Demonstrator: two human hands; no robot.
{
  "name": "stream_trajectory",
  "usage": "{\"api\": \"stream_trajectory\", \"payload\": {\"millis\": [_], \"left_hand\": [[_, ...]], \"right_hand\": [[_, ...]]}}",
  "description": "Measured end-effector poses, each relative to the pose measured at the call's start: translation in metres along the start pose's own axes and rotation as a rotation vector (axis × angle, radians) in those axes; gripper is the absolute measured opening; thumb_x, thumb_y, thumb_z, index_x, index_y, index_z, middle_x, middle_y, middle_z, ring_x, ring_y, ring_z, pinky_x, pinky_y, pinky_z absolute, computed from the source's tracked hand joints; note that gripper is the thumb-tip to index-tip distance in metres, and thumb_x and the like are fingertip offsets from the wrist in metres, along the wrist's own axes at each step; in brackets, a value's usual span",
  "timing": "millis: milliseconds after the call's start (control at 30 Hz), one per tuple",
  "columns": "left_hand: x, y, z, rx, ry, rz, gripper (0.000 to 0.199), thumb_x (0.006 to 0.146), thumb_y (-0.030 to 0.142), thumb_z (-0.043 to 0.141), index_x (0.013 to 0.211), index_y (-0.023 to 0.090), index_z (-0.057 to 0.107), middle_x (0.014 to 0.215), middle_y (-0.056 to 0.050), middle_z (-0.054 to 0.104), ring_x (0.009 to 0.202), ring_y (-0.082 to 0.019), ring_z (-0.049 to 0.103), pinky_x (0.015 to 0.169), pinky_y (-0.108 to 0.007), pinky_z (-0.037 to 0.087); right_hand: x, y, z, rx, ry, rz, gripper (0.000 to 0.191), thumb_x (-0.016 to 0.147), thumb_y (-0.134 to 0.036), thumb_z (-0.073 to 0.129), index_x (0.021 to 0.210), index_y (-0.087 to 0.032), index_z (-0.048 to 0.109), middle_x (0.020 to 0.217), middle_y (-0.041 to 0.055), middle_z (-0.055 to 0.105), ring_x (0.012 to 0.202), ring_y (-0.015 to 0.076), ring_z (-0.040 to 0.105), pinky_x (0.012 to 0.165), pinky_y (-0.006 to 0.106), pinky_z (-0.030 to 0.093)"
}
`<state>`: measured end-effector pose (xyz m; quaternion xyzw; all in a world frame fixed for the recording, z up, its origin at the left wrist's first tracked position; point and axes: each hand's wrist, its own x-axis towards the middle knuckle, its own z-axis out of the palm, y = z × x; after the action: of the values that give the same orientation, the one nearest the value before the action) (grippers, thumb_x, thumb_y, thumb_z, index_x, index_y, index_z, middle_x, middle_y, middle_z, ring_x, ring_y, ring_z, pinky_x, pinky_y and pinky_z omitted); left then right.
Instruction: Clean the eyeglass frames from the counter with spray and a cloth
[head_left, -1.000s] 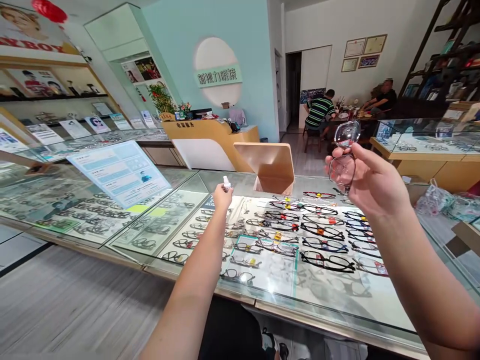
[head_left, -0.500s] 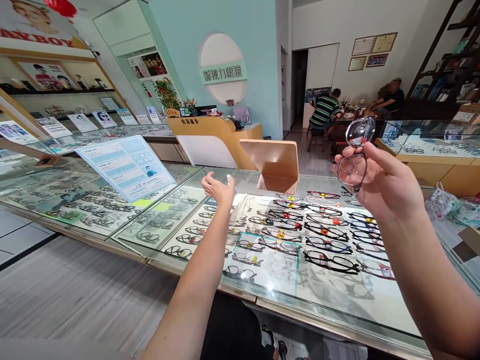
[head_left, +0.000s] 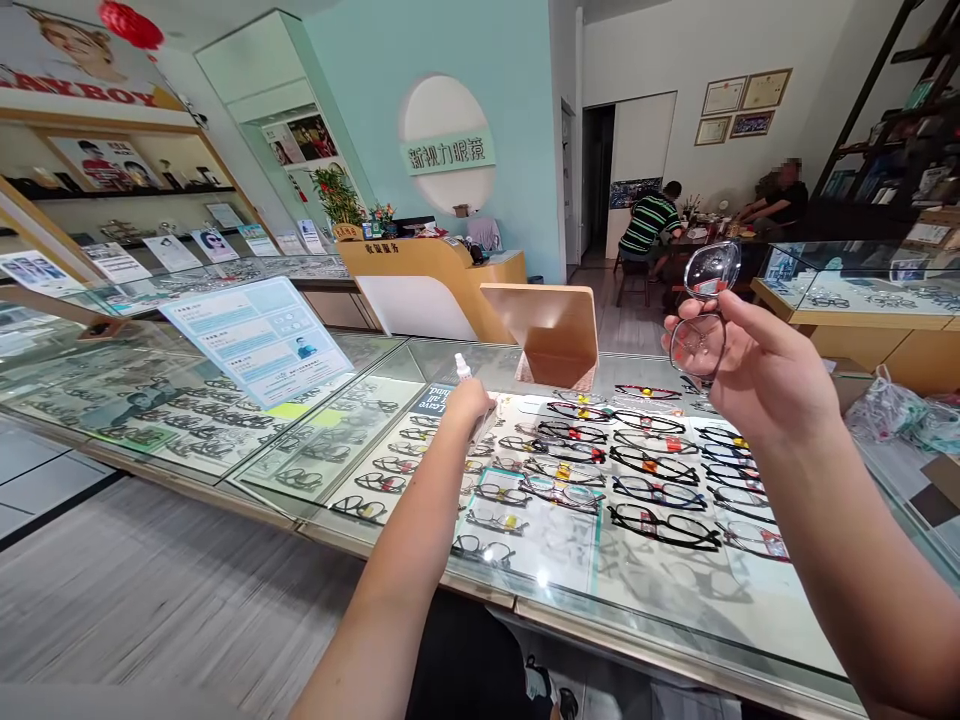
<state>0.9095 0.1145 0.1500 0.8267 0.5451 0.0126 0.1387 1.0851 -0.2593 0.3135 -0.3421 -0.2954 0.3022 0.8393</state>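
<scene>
My right hand [head_left: 780, 375] is raised over the right part of the glass counter, its fingers and thumb closed on a pair of eyeglasses [head_left: 705, 275]. The glasses have thin rims and are held on end, one lens above the other, with a small red mark on the upper lens. Farther forward and left, my left hand [head_left: 471, 402] is closed around a small white-topped bottle [head_left: 463, 368], whose top sticks up above the hand. Its fingers are mostly hidden behind the hand. A crumpled clear plastic wrapper [head_left: 489, 420] lies just right of it.
Rows of eyeglass frames [head_left: 652, 462] fill the glass display counter [head_left: 637, 620]. A slanted wooden stand [head_left: 555, 330] and a blue printed sign [head_left: 259, 340] rise from its top. Two people sit at a table at the back right. Plastic bags [head_left: 892, 410] lie far right.
My left hand has shifted right and closed around the bottle; its fingers were spread before. My right hand still holds the glasses, moved only slightly left.
</scene>
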Motion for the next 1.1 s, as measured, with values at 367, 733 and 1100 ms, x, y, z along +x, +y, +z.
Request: {"api": "stream_trajectory", "payload": {"millis": [367,733,1100], "left_hand": [[-0.042,0.0,-0.062,-0.432,0.222,0.202,0.029,0.106,0.035,0.052,0.089,0.018,0.066,0.084,-0.003,0.067,0.081,-0.02,0.066,0.074,-0.033,0.052],[-0.171,0.107,-0.145,-0.938,-0.195,0.867,0.043,0.092,0.06,0.076,0.104,0.019,0.072,0.093,-0.004,0.071,0.079,-0.017,0.064,0.071,-0.026,0.05],[-0.207,0.171,-0.114,-1.179,-0.255,0.812,0.039,0.088,0.054,0.08,0.087,0.023,0.055,0.069,0.004,0.053,0.054,-0.011,0.049,0.05,-0.023,0.042]], "right_hand": [[-0.001,-0.005,-0.001,0.013,-0.004,0.006,0.01,0.091,-0.03,0.08,0.094,-0.023,0.073,0.095,0.0008,0.074,0.094,0.015,0.074,0.085,0.027,0.064],[-0.002,-0.009,-0.003,0.023,-0.087,0.009,0.024,0.083,-0.04,0.09,0.09,-0.026,0.072,0.096,-0.001,0.078,0.099,0.0166,0.076,0.094,0.031,0.063],[-0.001,-0.004,-0.003,-0.02,-0.124,-0.043,0.025,0.085,-0.043,0.091,0.086,-0.025,0.073,0.101,0.0005,0.082,0.083,0.0145,0.072,0.074,0.027,0.059]]}}
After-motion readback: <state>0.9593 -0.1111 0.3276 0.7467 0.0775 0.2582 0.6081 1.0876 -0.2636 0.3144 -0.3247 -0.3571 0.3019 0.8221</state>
